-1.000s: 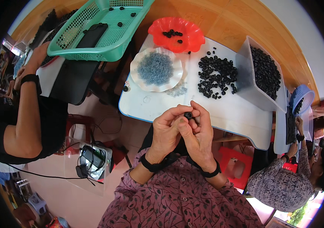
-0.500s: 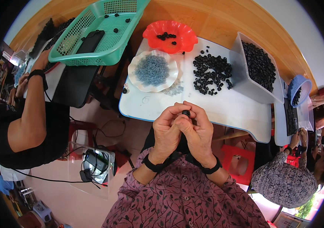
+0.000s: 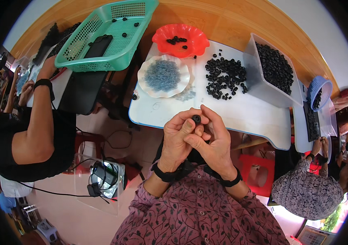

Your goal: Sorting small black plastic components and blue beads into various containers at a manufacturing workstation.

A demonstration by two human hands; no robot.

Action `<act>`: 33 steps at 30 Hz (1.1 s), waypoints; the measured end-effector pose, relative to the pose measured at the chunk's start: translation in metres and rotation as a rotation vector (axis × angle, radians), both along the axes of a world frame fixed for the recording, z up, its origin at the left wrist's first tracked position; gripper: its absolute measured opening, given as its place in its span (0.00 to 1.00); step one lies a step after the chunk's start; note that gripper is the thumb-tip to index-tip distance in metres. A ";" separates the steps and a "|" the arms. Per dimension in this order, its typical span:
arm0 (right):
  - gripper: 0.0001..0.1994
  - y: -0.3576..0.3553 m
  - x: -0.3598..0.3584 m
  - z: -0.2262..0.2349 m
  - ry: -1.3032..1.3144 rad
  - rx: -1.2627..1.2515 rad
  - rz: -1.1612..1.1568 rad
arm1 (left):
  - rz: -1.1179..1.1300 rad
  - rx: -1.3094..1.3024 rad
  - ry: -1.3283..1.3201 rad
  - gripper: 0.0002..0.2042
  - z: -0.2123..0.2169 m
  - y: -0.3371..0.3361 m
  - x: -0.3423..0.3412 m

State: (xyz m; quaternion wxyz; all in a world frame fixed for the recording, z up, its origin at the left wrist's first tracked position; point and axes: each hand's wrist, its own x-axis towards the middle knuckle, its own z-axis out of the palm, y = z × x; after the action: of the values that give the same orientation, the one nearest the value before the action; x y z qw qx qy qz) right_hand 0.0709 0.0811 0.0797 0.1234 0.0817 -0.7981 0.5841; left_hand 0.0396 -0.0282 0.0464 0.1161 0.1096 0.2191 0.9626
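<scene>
My left hand [image 3: 178, 136] and my right hand [image 3: 210, 139] meet in front of my chest, just at the near edge of the white table [image 3: 255, 118]. Between the fingertips of both hands sits a small black ring-shaped part [image 3: 197, 119]. A loose pile of the same black parts [image 3: 225, 77] lies on the table beyond my hands. A white scalloped plate [image 3: 145, 81] holds tiny blue-grey pieces [image 3: 161, 75]. A red scalloped bowl [image 3: 159, 34] holds a few black parts. Both wrists wear black bands.
A white bin [image 3: 255, 81] full of black parts stands at the right. A green mesh basket [image 3: 100, 61] with a dark phone sits at the back left. One person in black sits to my left [image 3: 23, 134], another works at the right [image 3: 304, 192]. A red stool [image 3: 259, 173] stands below the table.
My hands stay together on the small black part; the fingers have shifted slightly around it. The view has tilted a little, so the table sits lower in the picture.
</scene>
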 end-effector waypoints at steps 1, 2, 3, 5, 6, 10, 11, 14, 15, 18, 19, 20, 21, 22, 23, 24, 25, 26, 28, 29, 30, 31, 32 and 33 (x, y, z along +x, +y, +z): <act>0.36 -0.002 0.002 0.001 -0.018 -0.038 0.005 | -0.005 -0.018 -0.020 0.18 0.000 -0.002 0.001; 0.36 -0.003 0.003 0.004 -0.034 -0.071 0.004 | -0.005 -0.017 -0.018 0.18 0.001 -0.002 0.001; 0.36 -0.003 0.004 0.007 -0.033 -0.070 0.004 | -0.016 -0.007 -0.020 0.18 0.001 -0.002 0.001; 0.36 -0.003 0.004 0.010 -0.038 -0.052 0.017 | -0.027 0.002 -0.019 0.18 0.001 -0.002 0.002; 0.36 -0.002 0.005 0.008 -0.034 -0.053 0.018 | -0.027 -0.001 -0.022 0.18 0.001 -0.002 0.003; 0.28 0.003 0.000 0.004 0.071 -0.080 -0.011 | 0.038 -0.110 -0.056 0.16 -0.007 0.001 0.001; 0.23 0.006 -0.001 0.006 0.128 -0.048 -0.029 | 0.035 -0.111 -0.055 0.16 -0.007 0.001 0.001; 0.15 0.015 -0.004 0.008 0.089 -0.036 -0.016 | -0.020 -0.138 -0.066 0.14 -0.009 0.002 0.001; 0.10 0.015 -0.006 0.008 0.134 -0.053 -0.022 | -0.034 -0.130 -0.058 0.14 -0.010 0.004 0.001; 0.08 0.018 -0.008 0.004 0.022 -0.246 -0.008 | -0.035 -0.042 -0.100 0.12 -0.012 0.011 0.000; 0.08 0.018 -0.009 0.003 0.033 -0.251 -0.017 | 0.002 -0.101 -0.089 0.12 -0.011 0.011 0.000; 0.08 0.019 -0.010 0.001 0.030 -0.253 -0.018 | 0.037 -0.160 -0.077 0.12 -0.009 0.011 0.000; 0.07 0.020 -0.011 -0.001 0.024 -0.255 -0.020 | 0.036 -0.161 -0.080 0.12 -0.007 0.011 0.000; 0.06 0.021 -0.012 -0.003 0.019 -0.257 -0.022 | 0.088 -0.251 -0.069 0.12 -0.005 0.011 0.001; 0.06 0.021 -0.013 -0.005 0.016 -0.257 -0.023 | 0.139 -0.339 -0.058 0.12 -0.002 0.011 0.001; 0.06 0.021 -0.014 -0.006 0.004 -0.268 -0.021 | 0.138 -0.340 -0.060 0.12 -0.001 0.011 0.001; 0.05 0.021 -0.015 -0.007 -0.008 -0.279 -0.019 | 0.164 -0.401 -0.046 0.12 0.001 0.012 0.000; 0.05 0.021 -0.016 -0.008 -0.012 -0.280 -0.017 | 0.193 -0.463 -0.033 0.12 0.002 0.011 0.000; 0.05 0.021 -0.018 -0.007 -0.064 -0.296 -0.007 | 0.215 -0.517 -0.009 0.12 0.003 0.011 0.000; 0.05 0.022 -0.018 -0.006 -0.068 -0.296 -0.006 | 0.234 -0.569 0.020 0.13 0.004 0.011 0.000; 0.06 0.024 -0.019 -0.004 -0.113 -0.335 -0.004 | 0.234 -0.570 0.016 0.13 0.004 0.010 -0.001; 0.06 0.025 -0.019 -0.004 -0.159 -0.374 -0.003 | 0.226 -0.598 0.033 0.14 0.005 0.010 -0.001; 0.06 0.026 -0.020 -0.005 -0.163 -0.375 -0.003 | 0.217 -0.627 0.049 0.14 0.005 0.009 -0.002; 0.07 0.026 -0.022 -0.006 -0.147 -0.359 0.001 | 0.216 -0.628 0.046 0.14 0.005 0.010 -0.002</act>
State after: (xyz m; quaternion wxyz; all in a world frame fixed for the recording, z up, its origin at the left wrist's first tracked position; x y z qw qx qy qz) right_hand 0.0489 0.1074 0.0737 0.0773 0.0157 -0.6879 0.7215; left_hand 0.0371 -0.0184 0.0512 0.0366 0.0661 0.5182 0.8519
